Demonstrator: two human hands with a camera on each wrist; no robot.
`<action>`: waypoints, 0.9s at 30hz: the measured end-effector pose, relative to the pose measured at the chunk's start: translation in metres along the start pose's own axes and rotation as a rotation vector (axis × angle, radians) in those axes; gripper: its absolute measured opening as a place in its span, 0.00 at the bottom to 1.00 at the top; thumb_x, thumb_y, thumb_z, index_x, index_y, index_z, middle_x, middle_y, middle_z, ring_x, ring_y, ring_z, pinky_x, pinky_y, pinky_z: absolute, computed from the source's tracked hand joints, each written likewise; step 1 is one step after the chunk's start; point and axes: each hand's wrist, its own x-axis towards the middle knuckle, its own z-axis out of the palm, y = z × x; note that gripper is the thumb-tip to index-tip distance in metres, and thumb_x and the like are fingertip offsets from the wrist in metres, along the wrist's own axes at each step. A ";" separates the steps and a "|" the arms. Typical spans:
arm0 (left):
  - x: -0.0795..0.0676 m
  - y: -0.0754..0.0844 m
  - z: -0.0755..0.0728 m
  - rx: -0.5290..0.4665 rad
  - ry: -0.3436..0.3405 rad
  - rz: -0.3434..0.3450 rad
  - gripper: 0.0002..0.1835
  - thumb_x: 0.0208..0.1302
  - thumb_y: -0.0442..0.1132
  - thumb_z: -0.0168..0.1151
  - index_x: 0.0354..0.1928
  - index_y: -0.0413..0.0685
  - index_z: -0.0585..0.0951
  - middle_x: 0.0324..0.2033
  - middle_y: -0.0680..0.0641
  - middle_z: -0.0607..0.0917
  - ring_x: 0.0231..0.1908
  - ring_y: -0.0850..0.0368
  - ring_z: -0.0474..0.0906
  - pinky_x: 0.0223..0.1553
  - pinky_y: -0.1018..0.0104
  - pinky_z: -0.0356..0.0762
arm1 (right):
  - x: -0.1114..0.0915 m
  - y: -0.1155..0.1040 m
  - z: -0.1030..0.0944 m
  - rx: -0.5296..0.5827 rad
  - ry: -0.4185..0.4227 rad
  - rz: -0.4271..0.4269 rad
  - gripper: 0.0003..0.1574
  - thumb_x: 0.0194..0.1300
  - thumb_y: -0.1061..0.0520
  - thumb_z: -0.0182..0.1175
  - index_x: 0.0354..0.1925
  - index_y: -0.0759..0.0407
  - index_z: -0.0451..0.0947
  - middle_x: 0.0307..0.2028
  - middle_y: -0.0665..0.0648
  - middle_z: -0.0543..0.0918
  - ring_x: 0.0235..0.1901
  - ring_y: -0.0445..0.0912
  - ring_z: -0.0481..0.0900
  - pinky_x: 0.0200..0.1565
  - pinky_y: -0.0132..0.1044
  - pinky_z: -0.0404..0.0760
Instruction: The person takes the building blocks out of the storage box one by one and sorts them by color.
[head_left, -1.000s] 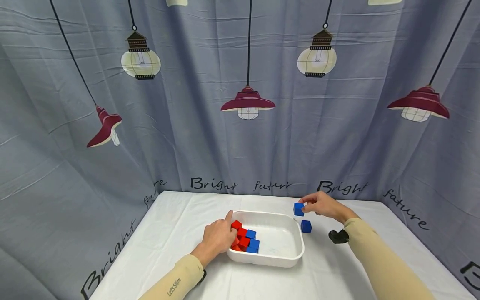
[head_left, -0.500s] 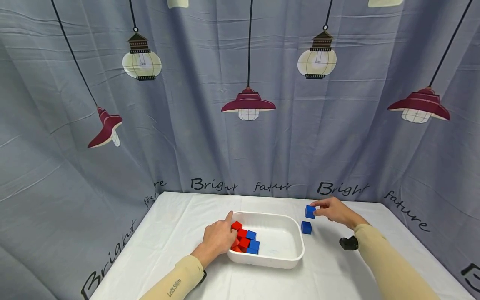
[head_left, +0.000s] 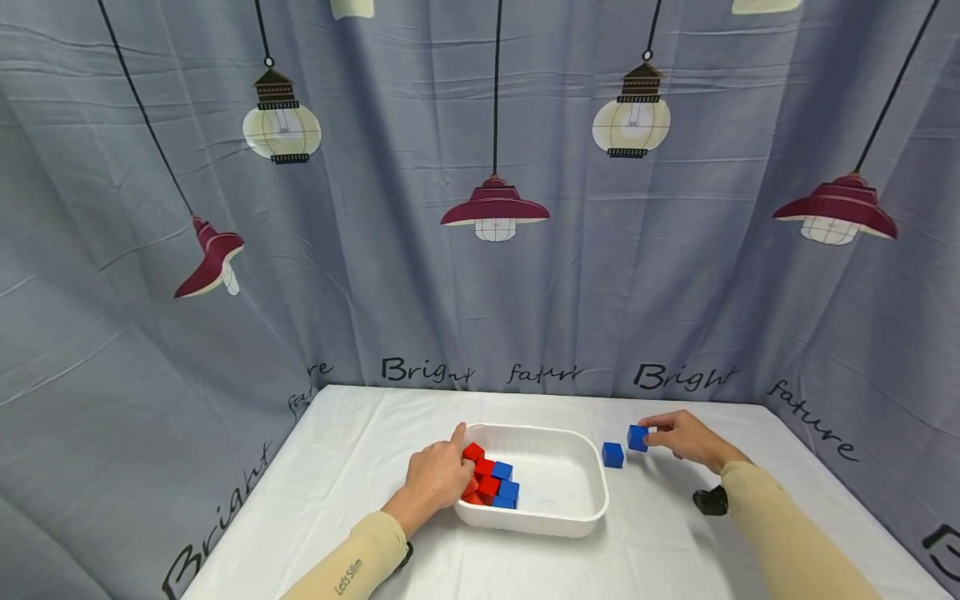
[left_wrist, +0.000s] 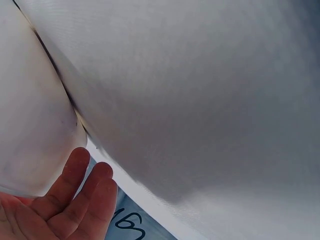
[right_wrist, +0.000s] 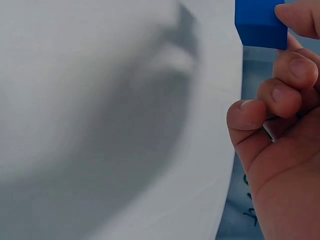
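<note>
Between thumb and fingertips my right hand (head_left: 688,437) pinches a blue cube (head_left: 637,438), raised over the tablecloth; its other fingers curl below in the right wrist view. A second blue cube (head_left: 612,455) sits on the table just left of it, beside the white plastic bin (head_left: 543,523). My left hand (head_left: 437,475) holds the bin's left wall, thumb over the rim inside. In the left wrist view its other fingers (left_wrist: 97,207) lie outside, against the wall. Several red cubes (head_left: 488,487) are heaped at the bin's left end, with blue cubes (head_left: 508,490) to their right.
A white cloth covers the table (head_left: 375,417). Behind it hangs a grey-blue curtain (head_left: 390,275) printed with lamps and lettering. A black device (head_left: 710,501) is worn at the right wrist, by the beige sleeve (head_left: 787,533).
My right hand has carried its blue cube rightward and toward me, from behind the standing blue cube to its right side. The left hand and the bin have stayed in place.
</note>
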 end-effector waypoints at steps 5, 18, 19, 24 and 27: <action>0.000 0.001 0.001 -0.006 -0.009 -0.005 0.36 0.65 0.48 0.57 0.74 0.46 0.66 0.47 0.43 0.87 0.37 0.50 0.82 0.42 0.49 0.81 | -0.002 0.009 0.007 0.004 -0.019 0.003 0.28 0.64 0.55 0.65 0.61 0.64 0.79 0.30 0.57 0.75 0.21 0.45 0.67 0.25 0.35 0.67; -0.003 0.001 0.000 0.000 -0.024 0.005 0.36 0.66 0.48 0.58 0.75 0.46 0.65 0.42 0.44 0.87 0.36 0.50 0.81 0.39 0.51 0.80 | -0.004 0.019 0.024 0.016 -0.013 0.020 0.27 0.62 0.57 0.66 0.59 0.61 0.81 0.26 0.53 0.72 0.21 0.46 0.68 0.25 0.36 0.69; -0.003 0.001 -0.001 0.002 -0.019 0.006 0.36 0.66 0.48 0.58 0.74 0.46 0.66 0.42 0.44 0.87 0.36 0.50 0.82 0.39 0.50 0.80 | -0.004 0.020 0.025 0.017 -0.013 0.026 0.26 0.62 0.56 0.66 0.59 0.60 0.81 0.25 0.53 0.72 0.21 0.45 0.68 0.25 0.36 0.69; 0.000 -0.001 -0.001 0.006 0.000 0.018 0.36 0.65 0.48 0.57 0.74 0.46 0.66 0.43 0.44 0.87 0.36 0.50 0.82 0.38 0.51 0.80 | -0.001 0.018 0.028 0.021 -0.015 0.036 0.26 0.62 0.56 0.65 0.58 0.59 0.81 0.25 0.54 0.73 0.22 0.46 0.69 0.26 0.36 0.69; 0.000 -0.001 -0.002 0.001 -0.003 0.020 0.36 0.65 0.48 0.57 0.74 0.46 0.66 0.43 0.44 0.87 0.37 0.49 0.82 0.38 0.50 0.80 | -0.002 0.017 0.029 0.025 -0.019 0.030 0.26 0.62 0.57 0.65 0.58 0.61 0.81 0.26 0.55 0.74 0.23 0.47 0.70 0.26 0.37 0.70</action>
